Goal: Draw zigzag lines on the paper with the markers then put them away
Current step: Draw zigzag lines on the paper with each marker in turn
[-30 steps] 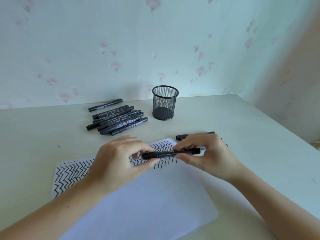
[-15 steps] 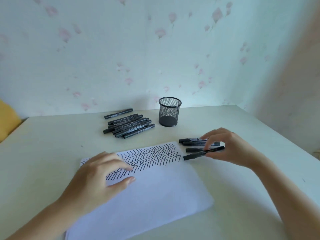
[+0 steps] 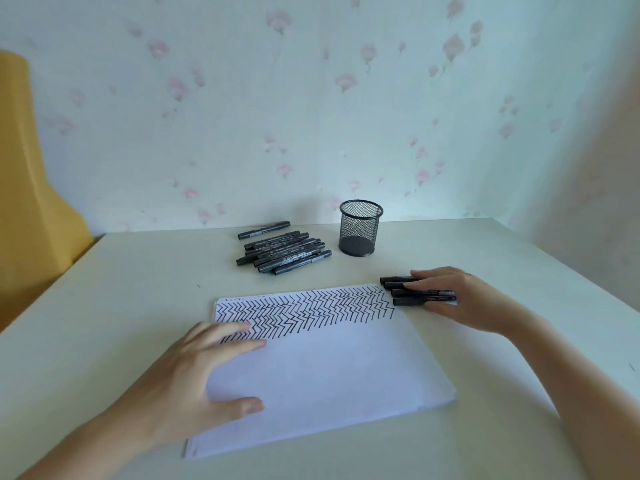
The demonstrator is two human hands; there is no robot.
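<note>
One sheet of paper [image 3: 322,372] lay near the front edge of the table [image 3: 114,306], turned a little askew, its near half blank white and its far strip filled with rows of black zigzag lines [image 3: 304,310]. The left hand [image 3: 194,379] rested on the paper's left side with fingers spread and nearly straight, pressing flat and gripping nothing; half a second earlier it sat in much the same place, and a second earlier it had held one end of a marker over the sheet. Just past the paper's far right corner lay a group of four black markers [image 3: 415,291], side by side, all capped as far as could be told. The right hand [image 3: 457,296] lay over their right ends with fingers extended and only lightly bent, touching them rather than clasping any; half a second before, it had pinched one marker, which now lay as the nearest of the four. Farther back, toward the middle of the table's far edge, a pile of black markers [image 3: 284,252] lay roughly parallel, about nine, though overlap made the count uncertain. To the right of that pile stood one black mesh pen cup [image 3: 360,227], upright, with no marker visible inside.
</note>
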